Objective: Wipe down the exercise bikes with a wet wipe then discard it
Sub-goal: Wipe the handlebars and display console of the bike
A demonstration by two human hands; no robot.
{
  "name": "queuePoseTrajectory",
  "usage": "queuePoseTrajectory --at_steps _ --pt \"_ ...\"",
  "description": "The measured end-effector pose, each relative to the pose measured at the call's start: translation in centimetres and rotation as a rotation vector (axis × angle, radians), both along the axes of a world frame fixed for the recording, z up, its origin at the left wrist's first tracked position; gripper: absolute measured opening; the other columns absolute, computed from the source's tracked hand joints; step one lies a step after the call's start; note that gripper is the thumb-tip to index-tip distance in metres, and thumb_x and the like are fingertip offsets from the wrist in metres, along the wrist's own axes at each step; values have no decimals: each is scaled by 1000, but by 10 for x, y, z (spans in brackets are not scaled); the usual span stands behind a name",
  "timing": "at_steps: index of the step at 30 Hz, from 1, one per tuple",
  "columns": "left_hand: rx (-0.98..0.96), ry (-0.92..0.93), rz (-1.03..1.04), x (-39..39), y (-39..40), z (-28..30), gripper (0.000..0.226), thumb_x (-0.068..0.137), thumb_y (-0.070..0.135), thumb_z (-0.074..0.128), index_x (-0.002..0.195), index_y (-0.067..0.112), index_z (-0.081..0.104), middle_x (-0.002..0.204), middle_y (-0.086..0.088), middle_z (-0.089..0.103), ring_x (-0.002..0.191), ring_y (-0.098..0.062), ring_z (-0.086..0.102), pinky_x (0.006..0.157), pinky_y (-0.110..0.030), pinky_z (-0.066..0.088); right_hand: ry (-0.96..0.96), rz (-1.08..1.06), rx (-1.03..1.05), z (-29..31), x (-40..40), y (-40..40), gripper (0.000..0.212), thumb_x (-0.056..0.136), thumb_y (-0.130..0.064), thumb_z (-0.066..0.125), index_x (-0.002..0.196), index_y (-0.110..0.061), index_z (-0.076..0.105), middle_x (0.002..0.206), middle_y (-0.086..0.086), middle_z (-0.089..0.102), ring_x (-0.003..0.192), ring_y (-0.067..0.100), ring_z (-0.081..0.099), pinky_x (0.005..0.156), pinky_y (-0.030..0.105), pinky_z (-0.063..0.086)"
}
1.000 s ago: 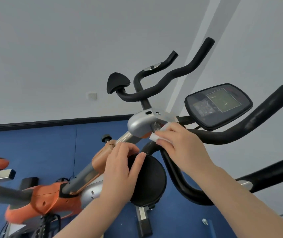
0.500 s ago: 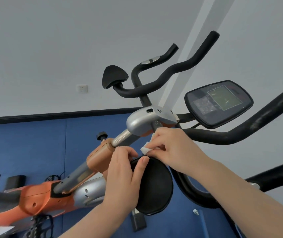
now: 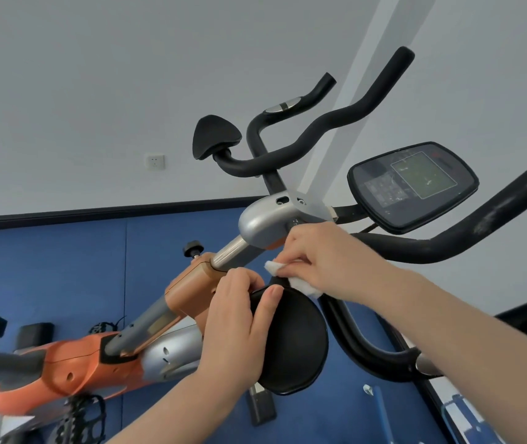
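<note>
An orange and silver exercise bike fills the middle of the head view, with black handlebars and a dark console screen. A round black elbow pad sits below the silver handlebar clamp. My left hand grips the pad's upper left edge, thumb lying on its top. My right hand pinches a white wet wipe and presses it against the pad's top rim. Part of the wipe is hidden under my fingers.
Blue floor mats lie under the bike, bordered by a black skirting along the white wall. A wall socket is at the left. Another bike's black handlebar reaches in from the right, and a pedal sits low left.
My right hand has come down with the wipe from the silver clamp to the top rim of the black pad. My left hand has kept its hold on the pad.
</note>
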State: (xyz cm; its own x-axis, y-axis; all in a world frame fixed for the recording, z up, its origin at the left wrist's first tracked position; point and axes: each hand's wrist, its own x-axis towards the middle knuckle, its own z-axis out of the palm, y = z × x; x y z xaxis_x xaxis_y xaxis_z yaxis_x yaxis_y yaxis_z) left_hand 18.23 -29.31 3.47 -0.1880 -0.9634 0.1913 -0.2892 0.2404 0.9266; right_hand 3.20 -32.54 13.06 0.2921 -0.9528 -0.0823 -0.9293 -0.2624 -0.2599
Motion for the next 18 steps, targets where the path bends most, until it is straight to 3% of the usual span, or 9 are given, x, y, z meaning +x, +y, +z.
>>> queuePoseTrajectory --at_steps 4,11,15,18 --pt "14 2 -4 1 0 2 23 83 59 37 78 36 41 80 14 48 82 -9 49 72 -34 45 110 -171 -35 27 -46 -1 34 86 -35 57 83 -5 71 82 13 64 76 25 59 70 37 44" --pt "13 3 -58 1 -2 5 20 85 54 40 81 35 44 84 16 51 82 -9 51 70 -32 45 -43 -142 -104 -4 0 13 24 92 -30 58 85 -14 74 86 -2 56 80 14 54 75 34 44" --pt "-105 -67 -111 4 -10 18 9 86 42 45 82 36 49 85 17 52 86 -6 52 73 -21 42 193 -203 -130 17 -32 16 26 92 -29 52 90 -14 73 94 -1 56 84 19 55 75 36 45" --pt "-150 -99 -139 -4 -18 32 8 86 28 55 84 36 51 88 19 49 88 -5 49 73 -16 39 223 -391 -372 45 -61 28 17 88 -18 58 90 -15 75 88 -1 57 73 19 55 64 31 43"
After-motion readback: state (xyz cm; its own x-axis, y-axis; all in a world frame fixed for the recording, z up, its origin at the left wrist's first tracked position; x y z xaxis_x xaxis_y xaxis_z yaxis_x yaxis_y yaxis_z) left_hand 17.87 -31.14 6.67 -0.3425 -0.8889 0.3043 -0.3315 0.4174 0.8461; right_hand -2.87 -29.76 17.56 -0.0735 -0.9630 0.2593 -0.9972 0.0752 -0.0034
